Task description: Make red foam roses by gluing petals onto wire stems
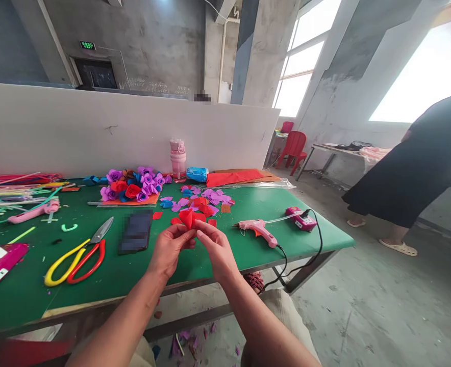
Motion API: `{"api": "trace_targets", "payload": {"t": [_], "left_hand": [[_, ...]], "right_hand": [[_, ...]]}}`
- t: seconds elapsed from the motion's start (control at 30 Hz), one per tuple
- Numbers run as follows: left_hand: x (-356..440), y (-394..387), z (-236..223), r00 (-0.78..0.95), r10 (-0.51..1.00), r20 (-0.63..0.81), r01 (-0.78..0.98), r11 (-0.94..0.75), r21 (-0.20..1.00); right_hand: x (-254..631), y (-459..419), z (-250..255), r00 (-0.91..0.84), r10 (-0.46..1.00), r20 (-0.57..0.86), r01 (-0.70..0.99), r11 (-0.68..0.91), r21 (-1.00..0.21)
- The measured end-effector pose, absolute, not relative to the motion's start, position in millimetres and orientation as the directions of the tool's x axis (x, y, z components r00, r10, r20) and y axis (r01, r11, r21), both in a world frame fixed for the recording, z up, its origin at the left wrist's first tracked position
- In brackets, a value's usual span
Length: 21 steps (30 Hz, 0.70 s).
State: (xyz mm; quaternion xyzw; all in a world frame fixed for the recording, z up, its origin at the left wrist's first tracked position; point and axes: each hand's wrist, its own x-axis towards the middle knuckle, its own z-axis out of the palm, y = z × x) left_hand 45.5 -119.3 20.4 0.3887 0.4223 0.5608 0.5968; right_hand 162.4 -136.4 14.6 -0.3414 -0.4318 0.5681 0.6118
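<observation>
Both my hands meet over the front of the green table [26,290], pinching a small red felt flower [190,218] between their fingertips. My left hand [170,248] grips it from the lower left, my right hand [215,245] from the right. Loose red, purple and blue felt petals [204,200] lie just beyond the flower. A pink glue gun [258,230] rests to the right of my right hand, its cord running to a pink power unit [301,218].
Yellow and red scissors [80,255] and a dark phone [135,232] lie left of my hands. Finished felt roses [133,186] and a pink bottle [178,157] stand at the back. Coloured sticks [11,191] fill the far left. A person in black [412,168] stands at right.
</observation>
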Motion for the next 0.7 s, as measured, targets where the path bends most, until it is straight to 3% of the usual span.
{"api": "trace_targets", "payload": {"t": [0.7], "left_hand": [[44, -114, 13, -0.141, 0.978, 0.157, 0.062, -0.15, 0.987]], "right_hand": [[159, -135, 10, 0.074, 0.989, 0.124, -0.363, 0.143, -0.921]]}}
